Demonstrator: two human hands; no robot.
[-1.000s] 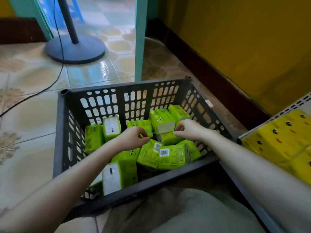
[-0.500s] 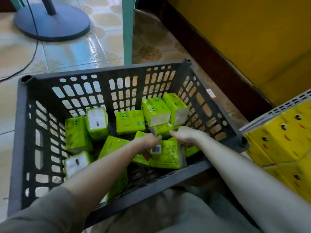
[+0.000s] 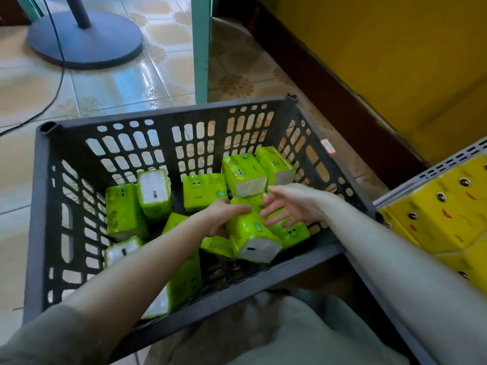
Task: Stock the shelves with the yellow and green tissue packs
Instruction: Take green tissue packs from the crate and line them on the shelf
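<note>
**Inside the crate, 2 hands meet at 1 green pack**

Inside the dark slotted crate [image 3: 39, 206], close to its front wall, the left hand [image 3: 221, 216] grips a green tissue pack [image 3: 250, 238]. Its fingers [image 3: 237, 208] curl over the pack's top edge, and the thumb is hidden from view. The pack lies tilted on other packs, with its white end turned toward the crate's front wall.

The right hand [image 3: 292, 204] reaches in over the crate's right rim. Its fingers [image 3: 274, 209] are straight and spread and hold nothing. Their tips sit at the same pack's right edge, but I cannot tell whether they touch it. Under this hand, a face-printed pack [image 3: 290, 231] lies beside the crate's right wall.

Loose green packs [image 3: 204, 191] cover the rest of the crate's bottom. 2 stand side by side near the left wall, 1 lies flat at the middle toward the back wall, and 2 lean together in the back right corner.

Just outside the crate's right wall, yellow tissue packs [image 3: 442, 206] with printed faces are stacked on a shelf [image 3: 448, 164] with a perforated grey edge. Beyond the crate's back wall stands a teal post [image 3: 201, 48]. Past its back left corner, a round fan base [image 3: 87, 38] and a black cable [image 3: 56, 83] rest on the tiled floor [image 3: 118, 83].
</note>
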